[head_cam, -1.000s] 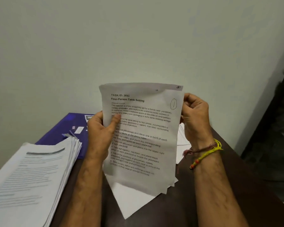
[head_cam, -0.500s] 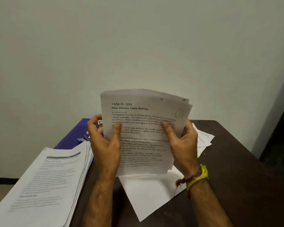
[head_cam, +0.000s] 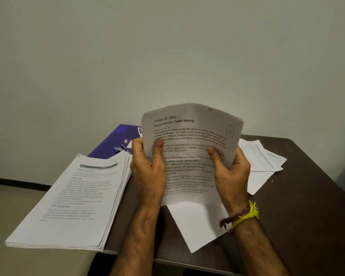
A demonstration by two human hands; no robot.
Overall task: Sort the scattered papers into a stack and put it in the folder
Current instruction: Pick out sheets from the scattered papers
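A thin stack of printed papers (head_cam: 189,136) stands upright above the dark table (head_cam: 299,206), its top sheet headed "Four-Person Table Setting". My left hand (head_cam: 147,170) grips its left edge with the thumb on the front. My right hand (head_cam: 230,172) grips its right edge, thumb across the text, and the sheets bow between them. Loose white sheets (head_cam: 195,228) lie under the held stack, and more loose papers (head_cam: 263,158) lie to the right. The purple folder (head_cam: 116,140) lies at the table's back left, partly covered.
A thick pile of printed pages (head_cam: 74,200) sits at the left and overhangs the table's left and front edges. A plain wall stands close behind the table. The table's right half is bare dark wood.
My right hand moved from the stack's upper right corner down to its right edge, thumb now on the front. The sheets have bowed, and the view has tilted down a little.
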